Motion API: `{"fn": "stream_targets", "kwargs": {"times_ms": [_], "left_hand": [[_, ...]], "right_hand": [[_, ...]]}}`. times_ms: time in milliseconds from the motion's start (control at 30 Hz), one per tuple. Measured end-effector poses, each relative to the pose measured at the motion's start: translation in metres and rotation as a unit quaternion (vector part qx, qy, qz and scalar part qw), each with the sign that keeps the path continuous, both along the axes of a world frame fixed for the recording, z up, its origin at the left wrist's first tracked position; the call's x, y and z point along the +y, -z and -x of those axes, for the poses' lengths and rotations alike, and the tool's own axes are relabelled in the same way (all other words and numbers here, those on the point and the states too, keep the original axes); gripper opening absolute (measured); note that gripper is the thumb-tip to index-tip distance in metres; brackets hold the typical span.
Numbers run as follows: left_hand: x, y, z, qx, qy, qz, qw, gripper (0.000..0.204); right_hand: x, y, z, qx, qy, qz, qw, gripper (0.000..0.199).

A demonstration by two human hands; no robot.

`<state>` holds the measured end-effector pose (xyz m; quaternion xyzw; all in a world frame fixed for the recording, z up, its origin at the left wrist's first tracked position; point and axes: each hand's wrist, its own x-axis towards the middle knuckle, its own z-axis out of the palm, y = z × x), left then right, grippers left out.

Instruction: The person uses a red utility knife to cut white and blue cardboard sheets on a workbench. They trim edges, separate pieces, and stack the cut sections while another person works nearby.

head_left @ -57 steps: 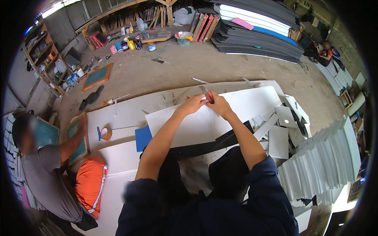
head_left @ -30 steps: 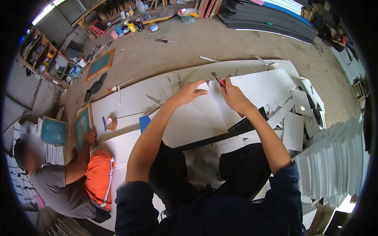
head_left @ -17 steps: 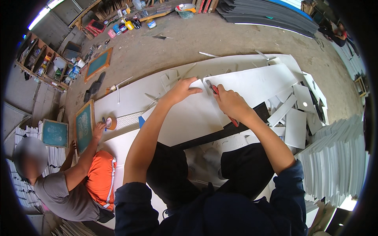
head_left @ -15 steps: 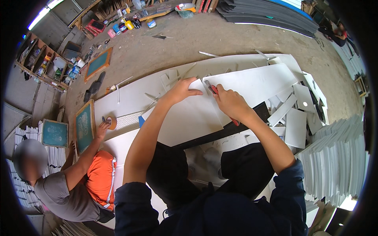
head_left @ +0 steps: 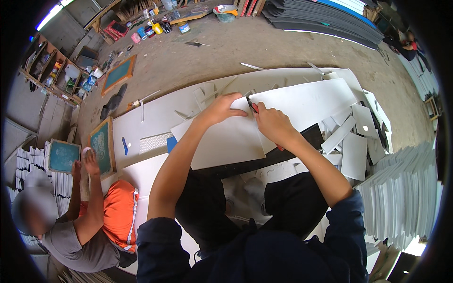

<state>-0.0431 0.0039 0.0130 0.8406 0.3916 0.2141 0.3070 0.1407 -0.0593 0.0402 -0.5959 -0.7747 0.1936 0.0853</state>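
My left hand grips the far edge of a white board, its thumb lying on top. The board lies flat over a dark strip in front of my knees. In my closed right hand is a red utility knife, its tip at the far end of the seam between this board and a second white board on the right. The two hands are close together, one on each side of the seam. My right fingers hide most of the knife's handle.
Several white offcuts lie heaped at the right, beside a tall stack of white sheets. At the left a co-worker sits with a tape roll by green framed screens. A blue object lies on the white surface.
My right hand and the knife have shifted slightly toward the far edge; my left hand keeps its grip. The co-worker's hand has moved left with the tape roll, leaving the blue object in sight.
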Motion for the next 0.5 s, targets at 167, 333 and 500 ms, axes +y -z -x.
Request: {"fn": "stream_targets", "kwargs": {"times_ms": [167,333,500], "left_hand": [[0.007,0.008,0.010,-0.010,-0.047,-0.043,0.998,0.040],[0.012,0.003,0.011,-0.024,-0.015,-0.065,0.998,0.032],[0.008,-0.007,0.018,-0.058,-0.062,-0.058,0.995,0.029]], "right_hand": [[-0.001,0.008,0.002,-0.014,-0.016,0.041,0.999,0.026],[0.004,0.022,-0.002,-0.026,-0.003,0.019,0.999,0.027],[0.014,0.008,-0.010,0.042,0.066,0.040,0.996,0.028]]}}
